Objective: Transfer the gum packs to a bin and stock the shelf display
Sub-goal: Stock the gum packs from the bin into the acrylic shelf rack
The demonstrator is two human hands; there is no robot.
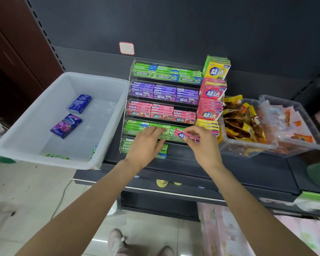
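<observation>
Pink gum pack (pixel 186 136), pinched in the right hand (pixel 201 143) before the clear tiered display (pixel 131 71), probably belongs up in the pink row (pixel 161 112), while the left hand (pixel 146 143) rests flat, steadying the green packs (pixel 135 126).

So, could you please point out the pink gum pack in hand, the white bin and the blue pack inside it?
pink gum pack (pixel 183 135), head view, on its printed face left of the right hand's fingers.
white bin (pixel 63 164), head view, on its near rim.
blue pack (pixel 79 104), head view, on its top face.
</observation>
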